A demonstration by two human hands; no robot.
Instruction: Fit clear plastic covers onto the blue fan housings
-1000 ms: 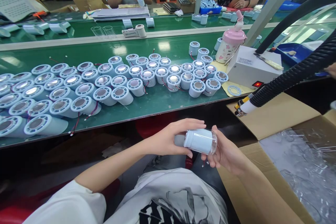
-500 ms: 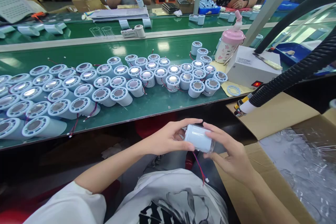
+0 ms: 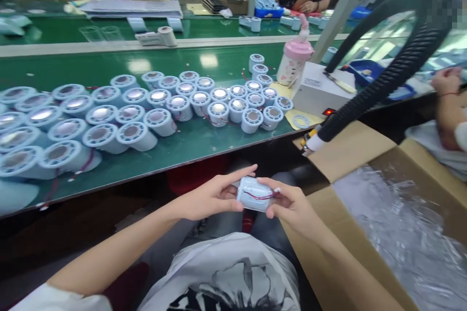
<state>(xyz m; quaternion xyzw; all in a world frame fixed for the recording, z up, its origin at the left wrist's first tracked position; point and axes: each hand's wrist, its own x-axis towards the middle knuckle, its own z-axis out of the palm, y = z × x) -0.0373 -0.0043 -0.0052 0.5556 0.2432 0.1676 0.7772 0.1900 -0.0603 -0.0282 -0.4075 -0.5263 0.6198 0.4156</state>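
Note:
Above my lap, a light blue cylindrical housing [image 3: 251, 190] lies on its side between my two hands. My left hand [image 3: 215, 194] grips its left end, thumb below and fingers above. My right hand [image 3: 288, 200] closes round the other end. Thin red and dark wires [image 3: 260, 198] run along the housing's near side to a small white plug by my right fingers. A clear sleeve seems to surround the housing, though its edges are hard to make out. Many similar blue housings [image 3: 132, 136] stand in rows on the green bench [image 3: 189, 148].
An open carton [image 3: 321, 218] of clear plastic cups [image 3: 394, 233] sits at my right. A black corrugated hose [image 3: 361, 92] arches beside a white box [image 3: 321, 90] with a lit red switch. Near it stands a pink-lidded bottle [image 3: 295, 58]. Other people work across the bench and at far right.
The housing has turned in my hands, so its wires, which hung below, now lie across its side near my right fingers. The view has swung to the right.

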